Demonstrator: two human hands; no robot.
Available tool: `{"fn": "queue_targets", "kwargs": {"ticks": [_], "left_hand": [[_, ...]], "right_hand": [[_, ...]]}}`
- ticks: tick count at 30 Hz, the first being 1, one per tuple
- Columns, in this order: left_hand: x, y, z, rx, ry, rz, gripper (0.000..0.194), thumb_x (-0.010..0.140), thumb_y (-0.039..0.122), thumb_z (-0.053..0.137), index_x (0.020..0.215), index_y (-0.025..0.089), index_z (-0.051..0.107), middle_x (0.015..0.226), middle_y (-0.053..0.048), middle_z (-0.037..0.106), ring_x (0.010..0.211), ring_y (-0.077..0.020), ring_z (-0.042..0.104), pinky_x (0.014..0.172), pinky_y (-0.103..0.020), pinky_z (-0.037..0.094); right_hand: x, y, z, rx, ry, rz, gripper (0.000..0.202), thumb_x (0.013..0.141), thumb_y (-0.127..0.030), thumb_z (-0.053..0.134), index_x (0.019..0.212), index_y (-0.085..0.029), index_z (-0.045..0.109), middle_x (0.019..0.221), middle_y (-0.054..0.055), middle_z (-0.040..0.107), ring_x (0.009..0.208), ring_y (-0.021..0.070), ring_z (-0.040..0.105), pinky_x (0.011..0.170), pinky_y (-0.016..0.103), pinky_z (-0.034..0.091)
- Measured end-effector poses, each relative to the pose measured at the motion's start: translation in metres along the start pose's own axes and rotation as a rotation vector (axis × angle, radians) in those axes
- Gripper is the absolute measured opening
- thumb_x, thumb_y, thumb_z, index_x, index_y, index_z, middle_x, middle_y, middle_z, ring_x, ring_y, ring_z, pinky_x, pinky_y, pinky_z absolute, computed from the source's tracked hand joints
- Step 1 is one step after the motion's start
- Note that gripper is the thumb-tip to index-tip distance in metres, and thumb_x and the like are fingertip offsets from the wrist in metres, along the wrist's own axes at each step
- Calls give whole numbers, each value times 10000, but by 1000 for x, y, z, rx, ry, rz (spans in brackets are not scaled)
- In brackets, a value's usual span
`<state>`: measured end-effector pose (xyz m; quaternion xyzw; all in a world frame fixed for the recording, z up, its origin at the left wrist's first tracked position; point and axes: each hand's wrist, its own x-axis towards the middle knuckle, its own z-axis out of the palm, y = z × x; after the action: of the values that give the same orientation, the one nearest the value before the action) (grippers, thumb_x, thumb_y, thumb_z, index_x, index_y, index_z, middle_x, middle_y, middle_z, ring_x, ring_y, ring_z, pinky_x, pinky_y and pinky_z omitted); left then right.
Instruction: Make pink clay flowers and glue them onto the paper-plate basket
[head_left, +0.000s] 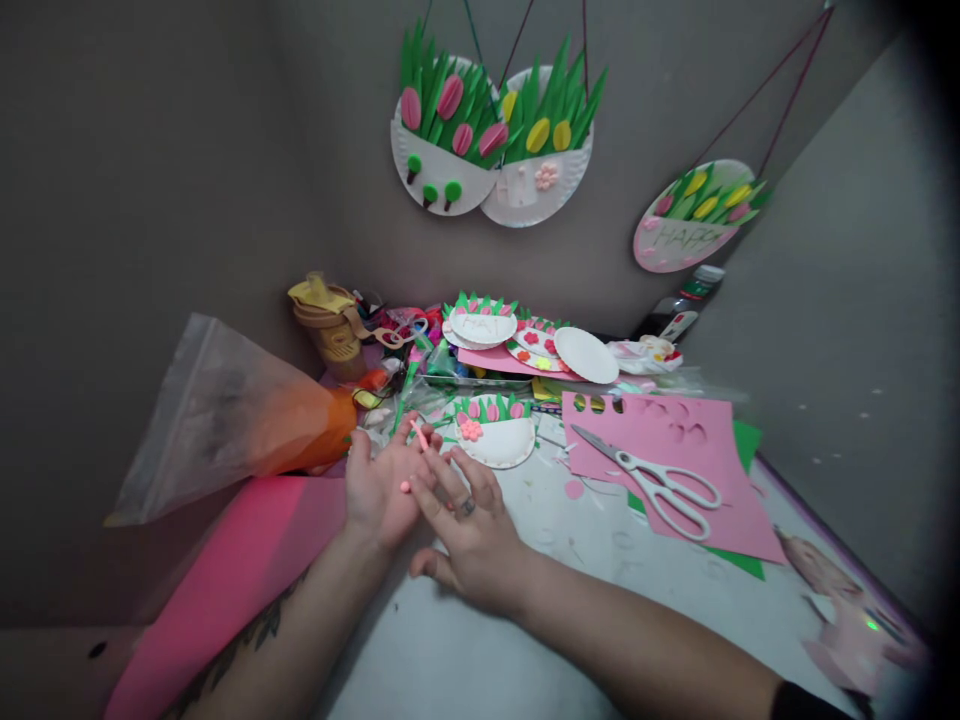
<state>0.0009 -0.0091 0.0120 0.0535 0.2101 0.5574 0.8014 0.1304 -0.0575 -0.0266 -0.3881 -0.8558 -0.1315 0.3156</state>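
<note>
My left hand (386,485) is palm up with its fingers stretched out. On its palm rests a small pink clay ball (406,487), and a thin pink clay strip (418,434) lies across its fingers. My right hand (472,530), wearing a ring, hovers palm down over the left one, fingers extended beside the ball. Whether its fingertips touch the clay I cannot tell. Just beyond the hands lies a paper-plate pocket (502,443) with a pink clay flower, paper tulips and green leaves.
White-handled scissors (660,490) lie on pink paper (675,430) at right. A plastic bag (217,420) with orange contents and a lidded cup (330,330) stand at left. Decorated plates (484,327) are stacked behind; others (450,180) hang on the wall.
</note>
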Motion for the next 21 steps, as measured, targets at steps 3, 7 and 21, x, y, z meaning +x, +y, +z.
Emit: {"fn": "queue_targets", "kwargs": {"ticks": [3,7,21], "left_hand": [[2,0,-2,-2,17,-7,627,869,661,240,1029,154,571,908,-105,607,810,-228,629,730,-406,534],[3,1,-3,4,43,-58,612,875,648,247,1042,153,565,936,-116,610,848,-242,630,744,-418,533],[4,1,2,3,94,15,629,883,644,204,987,147,575,864,-97,603,750,-212,624,676,-397,542]], "right_hand": [[0,-1,0,20,2,-55,754,818,-683,483,1381,-184,445,1509,109,311,1388,340,174,1085,458,242],[1,0,2,36,-10,25,722,832,-639,505,1379,-171,445,1505,130,311,1385,345,183,1082,472,236],[-1,-1,3,60,-69,-2,792,787,-688,527,1419,-232,384,1521,125,268,1386,346,176,1072,468,236]]}}
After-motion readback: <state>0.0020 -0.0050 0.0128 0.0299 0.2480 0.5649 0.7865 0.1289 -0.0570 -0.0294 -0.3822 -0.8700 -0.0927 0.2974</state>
